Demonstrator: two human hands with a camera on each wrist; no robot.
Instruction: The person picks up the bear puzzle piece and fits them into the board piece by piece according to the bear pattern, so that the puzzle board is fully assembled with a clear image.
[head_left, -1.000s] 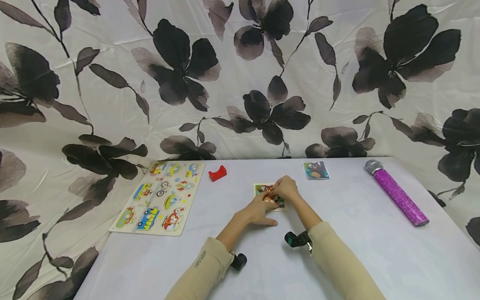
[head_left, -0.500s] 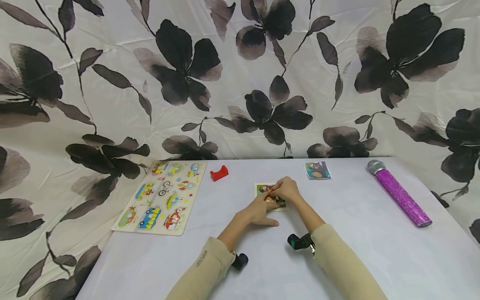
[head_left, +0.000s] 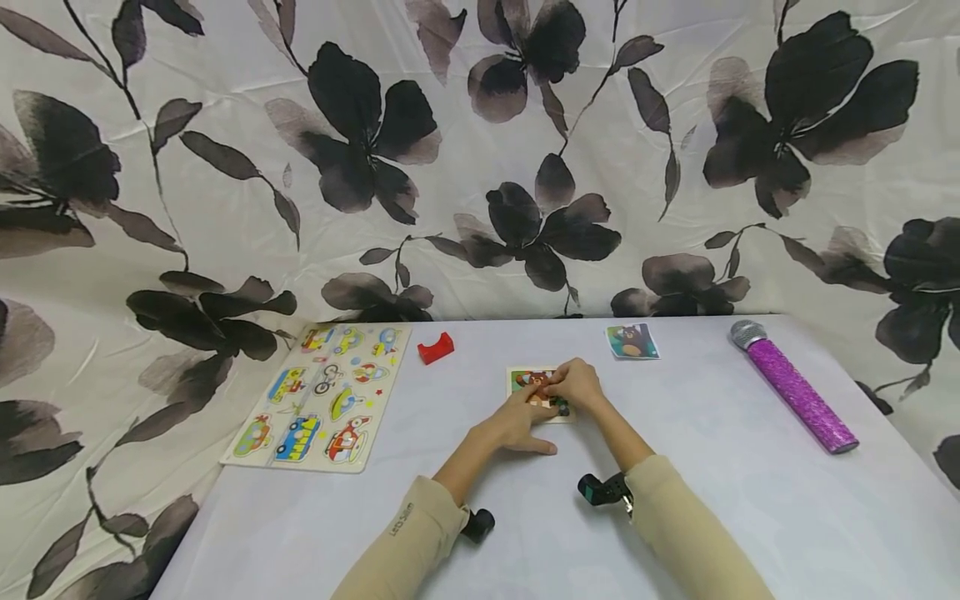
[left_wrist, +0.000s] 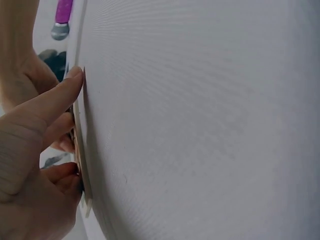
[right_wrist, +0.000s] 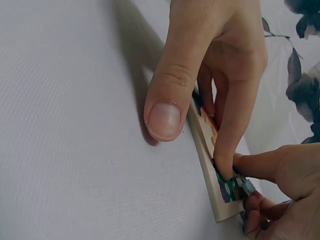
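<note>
A small square bear picture puzzle (head_left: 531,380) lies on the white table, between both hands. My left hand (head_left: 516,422) rests over its near left part; in the right wrist view that hand's index fingertip presses on the puzzle face, with the thumb stretched out beside the board. At the puzzle's right side, my right hand (head_left: 579,385) pinches a small teal puzzle piece (right_wrist: 248,187) between thumb and fingers, tilted at the board's edge. In the left wrist view the puzzle board (left_wrist: 86,187) shows only edge-on, and the hands hide most of its face.
A vehicle peg board (head_left: 318,400) lies at the left, with a red plastic piece (head_left: 436,348) beside it. Behind the right hand is a bear picture card (head_left: 633,341). A glittery purple microphone (head_left: 795,387) lies at the right. Floral cloth (head_left: 525,225) hangs behind the table.
My right hand has shifted slightly right, showing more of the bear's face. The left hand stays in place on the puzzle.
</note>
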